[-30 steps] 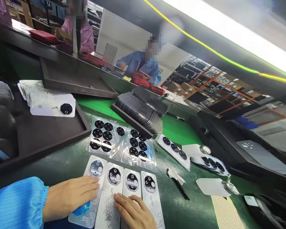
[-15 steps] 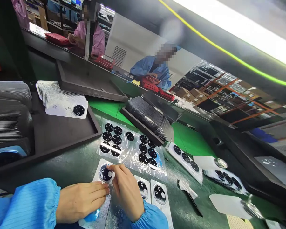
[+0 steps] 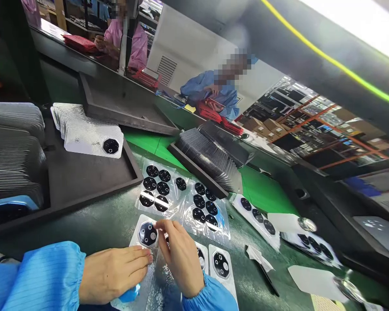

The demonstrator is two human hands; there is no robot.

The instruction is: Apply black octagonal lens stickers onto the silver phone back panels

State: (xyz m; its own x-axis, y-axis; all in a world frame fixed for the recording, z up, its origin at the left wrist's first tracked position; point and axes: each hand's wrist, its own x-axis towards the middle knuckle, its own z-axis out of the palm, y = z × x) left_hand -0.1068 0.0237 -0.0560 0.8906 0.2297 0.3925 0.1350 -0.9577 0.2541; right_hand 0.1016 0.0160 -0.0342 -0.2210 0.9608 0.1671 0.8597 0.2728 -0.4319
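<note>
Before me lies a pale silvery rounded panel (image 3: pixel 136 236) with a glossy black octagonal camera-lens plate (image 3: pixel 147 233) near its top. My left hand (image 3: pixel 115 273) rests flat across the panel below that plate, fingers straight and close together. A bit of blue material (image 3: pixel 130 294) shows under its palm edge. My right hand (image 3: pixel 181 255) is bent over the plate's right edge, thumb and index tips close together in a pinch. What sits between those tips, if anything, is too small to make out. Other similar panels (image 3: pixel 221 264) lie right of it, partly covered by my right hand.
Clear sheets with black octagonal plates (image 3: pixel 163 188) lie beyond my hands. A black tray (image 3: pixel 90 172) at left holds stacked panels (image 3: pixel 94 140). Further back stands a rack of dark panels (image 3: pixel 207 155). A black-handled tool (image 3: pixel 266 276) lies at right. Co-workers sit across the bench.
The view has shifted slightly, moving most things a little to the right. My right fingertips remain at the plate's edge, and the left hand stays flat on the panel.
</note>
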